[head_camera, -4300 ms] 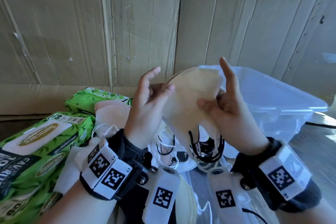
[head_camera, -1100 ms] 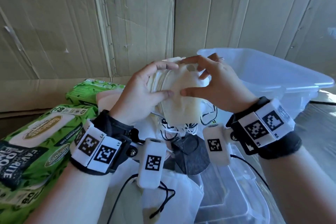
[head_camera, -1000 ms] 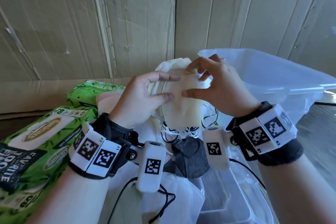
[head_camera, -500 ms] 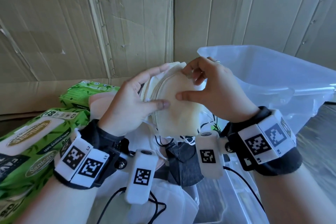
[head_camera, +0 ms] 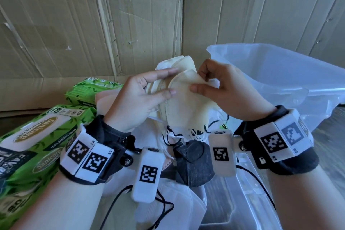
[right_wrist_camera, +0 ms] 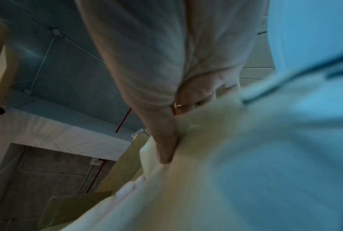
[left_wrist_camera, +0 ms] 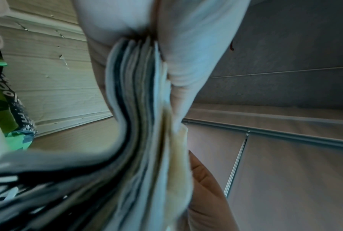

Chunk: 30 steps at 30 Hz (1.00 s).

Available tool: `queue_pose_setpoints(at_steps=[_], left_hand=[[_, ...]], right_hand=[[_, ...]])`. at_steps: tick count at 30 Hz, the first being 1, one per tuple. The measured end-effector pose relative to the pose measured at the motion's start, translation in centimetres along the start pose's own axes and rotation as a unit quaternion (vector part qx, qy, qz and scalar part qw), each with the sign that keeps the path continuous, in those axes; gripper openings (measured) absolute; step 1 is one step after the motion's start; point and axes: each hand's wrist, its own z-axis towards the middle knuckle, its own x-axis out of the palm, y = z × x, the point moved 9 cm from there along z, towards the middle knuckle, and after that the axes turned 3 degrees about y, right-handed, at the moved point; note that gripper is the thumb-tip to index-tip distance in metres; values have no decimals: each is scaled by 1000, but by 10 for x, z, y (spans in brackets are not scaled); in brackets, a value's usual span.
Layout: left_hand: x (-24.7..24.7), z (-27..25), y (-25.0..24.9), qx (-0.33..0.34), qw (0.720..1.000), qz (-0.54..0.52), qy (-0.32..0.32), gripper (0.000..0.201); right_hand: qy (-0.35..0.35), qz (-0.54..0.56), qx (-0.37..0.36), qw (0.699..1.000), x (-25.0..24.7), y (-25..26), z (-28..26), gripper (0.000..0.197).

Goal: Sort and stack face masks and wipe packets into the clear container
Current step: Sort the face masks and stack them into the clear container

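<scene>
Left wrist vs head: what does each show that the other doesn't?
Left wrist only: the stack of masks edge-on, many thin layers fanned, some dark between the pale ones.
Head only: the right hand pinching the front cream mask, the clear container, a dark mask lying below.
Both: the left hand gripping the stack, green wipe packets, the cardboard wall.

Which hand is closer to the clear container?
Right. The right hand pinches the cream masks just in front of the clear container; the left hand holds them farther left.
</scene>
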Motion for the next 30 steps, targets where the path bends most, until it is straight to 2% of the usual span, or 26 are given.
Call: queue_pose_setpoints(at_steps=[4,7,9,11,14,16,20,22,24,27,30], left_hand=[[-2,0,1,-19,999,-47,-13,27],[-3,-1,3,-26,999,-38,-23,38],[-4,-2,4,-25,999,-13,-35,45],[-5,-1,4,-18,999,-1,-41,38],[-12,0,3,2,999,-2,-42,41],[-17,1,0,29,997,56,-43,43],[-25,2,5,36,986,156,-56,41],[-27,2,8,27,981,183,-66,40],[-29,2,10,19,978,192,-75,41],[-31,1,9,1,982,170,-79,38],[-22,1,3,2,989,140,-57,26]], right_hand=[[-10,60,23,998,-5,-7,0,22],[-6,127,26,992,-4,-3,0,23],[10,122,24,992,3,0,0,25],[18,87,22,996,6,-1,-1,25],[24,70,72,995,-1,-20,-2,18],[-27,59,108,992,-18,-33,-3,31],[-220,30,97,970,-57,-33,-12,41],[-270,19,79,959,-66,-27,-17,43],[-289,26,61,955,-69,-19,-19,44],[-254,73,48,963,-59,-10,-15,42],[-143,161,39,976,-27,-4,-6,39]])
